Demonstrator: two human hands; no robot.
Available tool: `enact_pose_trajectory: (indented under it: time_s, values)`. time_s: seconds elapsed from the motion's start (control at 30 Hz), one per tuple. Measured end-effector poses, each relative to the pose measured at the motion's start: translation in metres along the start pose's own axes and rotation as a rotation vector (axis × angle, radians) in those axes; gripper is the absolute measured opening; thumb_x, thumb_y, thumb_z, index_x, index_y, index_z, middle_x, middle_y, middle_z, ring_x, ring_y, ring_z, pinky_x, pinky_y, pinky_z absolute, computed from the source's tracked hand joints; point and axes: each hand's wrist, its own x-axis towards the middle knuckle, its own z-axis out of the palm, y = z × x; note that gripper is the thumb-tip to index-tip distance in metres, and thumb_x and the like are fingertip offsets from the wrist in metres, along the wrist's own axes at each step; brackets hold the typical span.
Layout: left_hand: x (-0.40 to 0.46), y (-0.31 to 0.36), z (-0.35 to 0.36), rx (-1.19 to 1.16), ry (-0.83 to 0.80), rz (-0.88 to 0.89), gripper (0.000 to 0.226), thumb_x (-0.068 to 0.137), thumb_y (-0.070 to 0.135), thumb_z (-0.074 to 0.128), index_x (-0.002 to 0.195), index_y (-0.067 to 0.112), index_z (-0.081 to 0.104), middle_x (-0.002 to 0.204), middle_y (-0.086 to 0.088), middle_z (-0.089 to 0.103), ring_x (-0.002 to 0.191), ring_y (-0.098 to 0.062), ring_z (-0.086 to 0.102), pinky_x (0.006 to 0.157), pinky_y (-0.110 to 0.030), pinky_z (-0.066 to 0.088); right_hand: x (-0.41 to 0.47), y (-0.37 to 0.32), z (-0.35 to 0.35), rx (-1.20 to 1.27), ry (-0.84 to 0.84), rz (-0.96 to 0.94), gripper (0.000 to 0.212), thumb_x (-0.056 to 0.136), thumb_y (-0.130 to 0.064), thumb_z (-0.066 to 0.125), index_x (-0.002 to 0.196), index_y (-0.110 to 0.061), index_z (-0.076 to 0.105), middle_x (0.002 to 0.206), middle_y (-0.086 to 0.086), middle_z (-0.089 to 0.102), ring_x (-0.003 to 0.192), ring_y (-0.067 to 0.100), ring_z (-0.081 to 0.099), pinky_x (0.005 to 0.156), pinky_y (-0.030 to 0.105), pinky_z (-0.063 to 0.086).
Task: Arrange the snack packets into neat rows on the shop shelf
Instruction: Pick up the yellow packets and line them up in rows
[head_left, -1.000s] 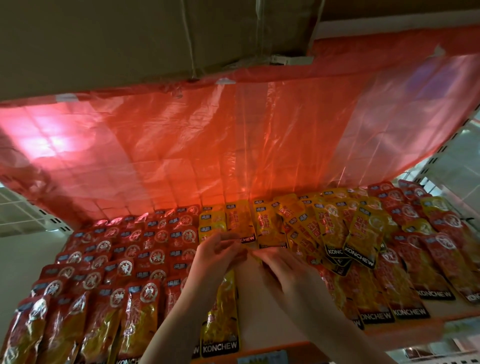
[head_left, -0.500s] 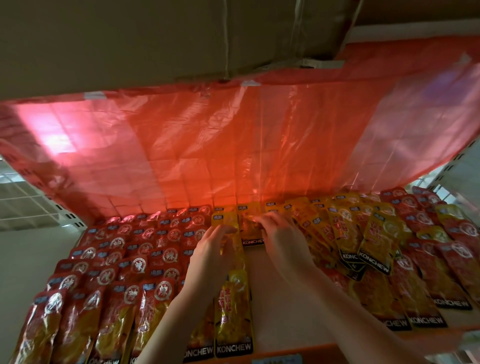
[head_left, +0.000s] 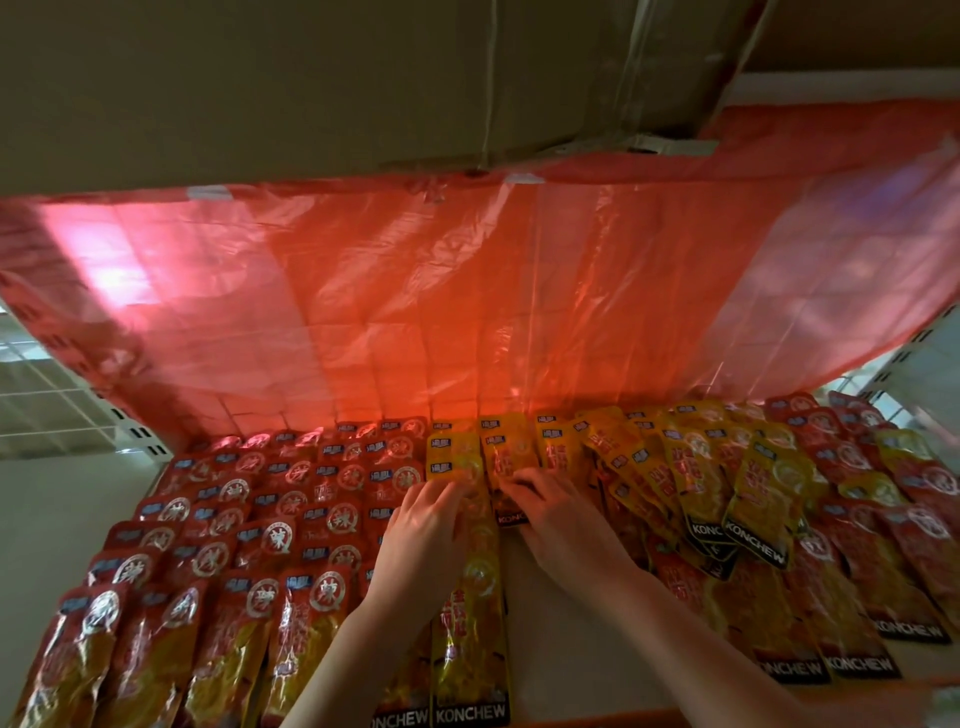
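Both hands lie side by side on yellow packets at mid-shelf. The left hand (head_left: 423, 525) rests with fingers fairly straight on the yellow column (head_left: 470, 613) that runs toward the front edge. The right hand (head_left: 558, 512) has its fingertips curled onto the lower edge of a yellow packet (head_left: 511, 467); whether they pinch it I cannot tell. Since half a second ago the two hands have drawn closer together, the right one slightly nearer the front. Bare shelf (head_left: 561, 649) shows under the right forearm. Left of the hands, red packets (head_left: 270, 540) overlap in about five neat columns. To their right, loose yellow packets (head_left: 727, 493) lie askew over more red ones (head_left: 862, 571). Behind everything hangs one red plastic sheet (head_left: 467, 301), beneath a cardboard box (head_left: 311, 78).
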Motion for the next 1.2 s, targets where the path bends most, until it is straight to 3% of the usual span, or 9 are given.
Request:
enact_pose_trajectory:
  time_s: [0.17, 0.33, 0.47, 0.53, 0.6, 0.7, 0.8, 0.9, 1.2]
  values:
    - [-0.002, -0.002, 0.001, -0.001, 0.005, -0.003, 0.038, 0.094, 0.020, 0.050, 0.132, 0.024, 0.049, 0.130, 0.008, 0.052, 0.122, -0.011, 0.042, 0.097, -0.025, 0.038, 0.000, -0.001, -0.002, -0.018, -0.085, 0.012, 0.054, 0.095, -0.028, 0.049, 0.145, -0.019, 0.031, 0.145, -0.002, 0.030, 0.134, 0.017, 0.025, 0.107, 0.035, 0.036]
    - [-0.001, -0.002, 0.001, -0.002, -0.008, 0.027, 0.037, 0.093, 0.018, 0.053, 0.129, 0.022, 0.052, 0.128, 0.007, 0.053, 0.122, -0.012, 0.044, 0.098, -0.026, 0.040, -0.001, 0.001, 0.002, 0.014, -0.031, 0.005, 0.046, 0.096, -0.025, 0.047, 0.141, -0.018, 0.040, 0.143, -0.002, 0.034, 0.133, 0.018, 0.030, 0.108, 0.032, 0.034]
    - [-0.002, 0.008, 0.001, -0.010, 0.014, 0.065, 0.031, 0.090, 0.014, 0.055, 0.121, 0.019, 0.059, 0.123, 0.004, 0.058, 0.116, -0.016, 0.050, 0.096, -0.034, 0.045, -0.008, 0.005, -0.003, 0.083, 0.163, -0.007, 0.030, 0.087, -0.016, 0.057, 0.117, -0.014, 0.063, 0.118, 0.001, 0.058, 0.109, 0.021, 0.056, 0.087, 0.032, 0.049]
    - [-0.003, 0.016, 0.003, -0.008, 0.016, 0.114, 0.029, 0.090, 0.017, 0.052, 0.118, 0.019, 0.060, 0.117, 0.004, 0.060, 0.111, -0.017, 0.054, 0.090, -0.036, 0.049, -0.017, 0.008, -0.011, 0.097, 0.277, -0.005, 0.025, 0.083, -0.013, 0.056, 0.105, -0.013, 0.067, 0.105, 0.000, 0.062, 0.095, 0.020, 0.062, 0.071, 0.029, 0.053]
    - [-0.004, 0.029, 0.007, -0.032, -0.006, 0.130, 0.032, 0.090, 0.019, 0.046, 0.119, 0.023, 0.058, 0.114, 0.006, 0.060, 0.105, -0.014, 0.056, 0.083, -0.033, 0.051, -0.030, 0.013, -0.019, 0.066, 0.340, 0.009, 0.025, 0.077, -0.008, 0.062, 0.101, -0.015, 0.068, 0.101, -0.001, 0.063, 0.090, 0.019, 0.062, 0.068, 0.029, 0.054]
    - [-0.003, 0.049, 0.017, -0.079, -0.070, 0.090, 0.031, 0.091, 0.014, 0.047, 0.120, 0.023, 0.056, 0.115, 0.006, 0.058, 0.101, -0.014, 0.057, 0.078, -0.031, 0.051, -0.054, 0.022, -0.027, -0.002, 0.391, 0.037, 0.034, 0.070, -0.001, 0.065, 0.101, -0.015, 0.067, 0.101, -0.001, 0.061, 0.093, 0.020, 0.059, 0.074, 0.032, 0.052]
    - [0.001, 0.067, 0.028, -0.080, -0.145, -0.001, 0.029, 0.092, 0.015, 0.045, 0.119, 0.020, 0.052, 0.115, 0.003, 0.057, 0.102, -0.016, 0.056, 0.078, -0.032, 0.050, -0.070, 0.032, -0.028, -0.035, 0.404, 0.075, 0.034, 0.077, -0.015, 0.045, 0.104, -0.014, 0.067, 0.106, -0.001, 0.059, 0.101, 0.018, 0.054, 0.083, 0.032, 0.049]
    - [0.005, 0.081, 0.036, -0.019, -0.232, -0.056, 0.029, 0.091, 0.016, 0.042, 0.120, 0.018, 0.046, 0.117, -0.001, 0.053, 0.106, -0.019, 0.052, 0.080, -0.033, 0.048, -0.078, 0.041, -0.020, -0.048, 0.402, 0.109, 0.034, 0.083, -0.020, 0.044, 0.106, -0.011, 0.067, 0.110, 0.003, 0.060, 0.105, 0.020, 0.054, 0.087, 0.036, 0.050]
    - [0.021, 0.089, 0.061, 0.223, -0.220, 0.081, 0.051, 0.090, 0.020, 0.048, 0.139, 0.019, 0.035, 0.140, -0.001, 0.037, 0.129, -0.026, 0.032, 0.103, -0.037, 0.033, -0.084, 0.046, -0.010, -0.060, 0.436, 0.104, 0.028, 0.084, -0.025, 0.048, 0.103, -0.014, 0.066, 0.111, 0.003, 0.059, 0.106, 0.020, 0.052, 0.092, 0.030, 0.038]
